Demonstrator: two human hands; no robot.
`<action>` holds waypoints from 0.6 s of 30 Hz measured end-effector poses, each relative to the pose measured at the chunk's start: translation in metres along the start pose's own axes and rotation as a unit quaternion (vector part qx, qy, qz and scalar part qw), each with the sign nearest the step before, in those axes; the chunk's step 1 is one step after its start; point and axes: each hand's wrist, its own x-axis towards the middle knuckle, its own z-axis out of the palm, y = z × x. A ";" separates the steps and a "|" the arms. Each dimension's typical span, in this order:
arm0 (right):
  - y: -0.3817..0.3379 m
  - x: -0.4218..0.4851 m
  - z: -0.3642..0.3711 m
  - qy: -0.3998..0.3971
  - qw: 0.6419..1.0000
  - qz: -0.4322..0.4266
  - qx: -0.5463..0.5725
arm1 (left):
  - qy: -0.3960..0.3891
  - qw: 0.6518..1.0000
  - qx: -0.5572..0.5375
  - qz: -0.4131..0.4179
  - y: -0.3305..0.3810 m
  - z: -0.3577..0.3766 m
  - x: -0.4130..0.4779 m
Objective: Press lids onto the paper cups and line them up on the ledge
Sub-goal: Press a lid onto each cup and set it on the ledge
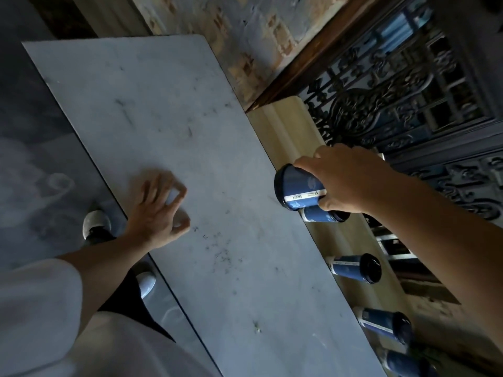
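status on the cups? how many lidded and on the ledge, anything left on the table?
Done: four lidded cups, first, second, third, fourth, on the ledge. In hand: the right hand holds a fifth cup, dark end toward the camera, above the ledge. Left: setting it down. The left hand is empty; no cups on the table.

Five blue lidded cups (300,187), one table (168,118), one ledge (288,131), two hands (160,213), two shoes (96,223)
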 end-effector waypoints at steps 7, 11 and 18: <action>-0.004 0.002 0.004 -0.015 0.996 0.022 0.082 | 0.021 1.000 0.003 0.003 -0.001 0.004 0.001; -0.003 0.005 0.003 0.000 0.997 0.022 0.078 | 0.028 1.000 0.011 0.000 -0.001 0.006 0.002; -0.002 0.004 -0.001 0.006 0.997 0.026 0.076 | 0.029 0.999 0.016 0.005 -0.004 0.009 0.005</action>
